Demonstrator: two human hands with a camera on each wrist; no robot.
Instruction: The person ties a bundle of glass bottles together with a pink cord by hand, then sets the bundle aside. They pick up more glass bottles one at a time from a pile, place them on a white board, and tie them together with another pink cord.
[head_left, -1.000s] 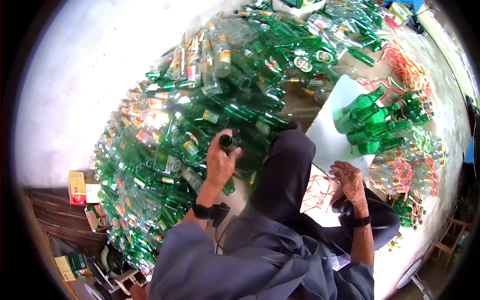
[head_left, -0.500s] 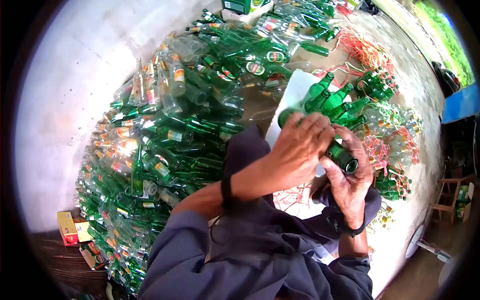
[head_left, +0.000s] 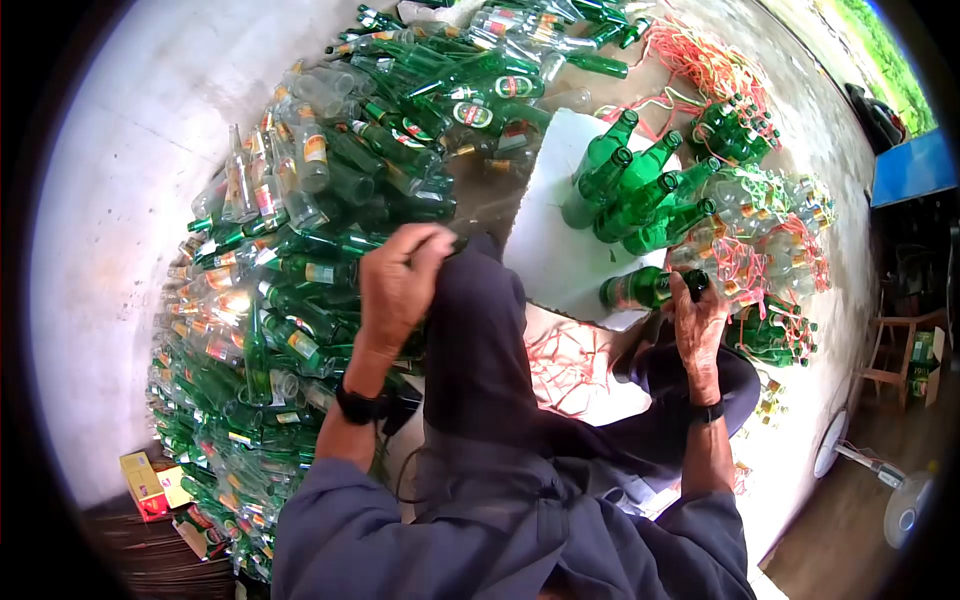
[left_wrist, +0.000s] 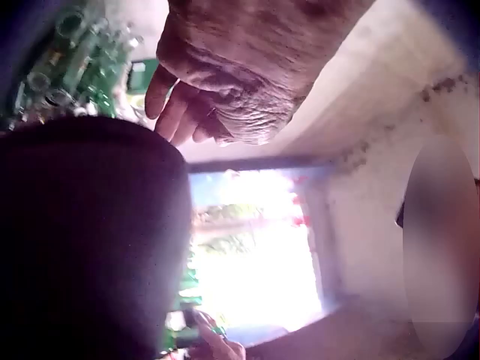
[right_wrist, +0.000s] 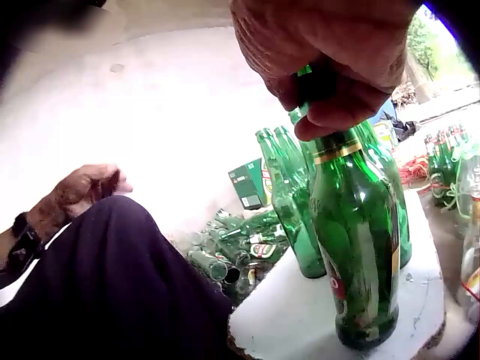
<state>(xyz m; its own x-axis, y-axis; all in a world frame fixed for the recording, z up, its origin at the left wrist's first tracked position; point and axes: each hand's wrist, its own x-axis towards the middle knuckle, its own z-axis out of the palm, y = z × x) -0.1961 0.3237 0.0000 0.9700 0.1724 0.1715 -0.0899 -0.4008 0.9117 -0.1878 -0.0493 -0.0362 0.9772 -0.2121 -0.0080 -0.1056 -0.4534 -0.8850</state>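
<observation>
My right hand [head_left: 697, 318] grips the neck of a green glass bottle [head_left: 632, 290]. In the right wrist view this bottle [right_wrist: 356, 247] stands upright at the near edge of a white board [head_left: 545, 240], its paper label partly visible. Several more green bottles [head_left: 640, 195] stand grouped on the board just beyond it. Over by the left knee, my left hand [head_left: 395, 290] is raised with loosely bent fingers and holds nothing. The left wrist view shows that hand [left_wrist: 232, 82] from close by, its fingers relaxed.
A large heap of loose green and clear bottles [head_left: 330, 270] lies on the left against a white wall [head_left: 150, 200]. Bundles of bottles tied with string [head_left: 780, 250] stand to the right. Red string [head_left: 700, 65] is piled behind the board, and a fan [head_left: 905, 510] stands at lower right.
My left hand brought a green bottle from the heap to the board, where both hands met on it. The left hand has since let go and moved back left; the right holds its neck.
</observation>
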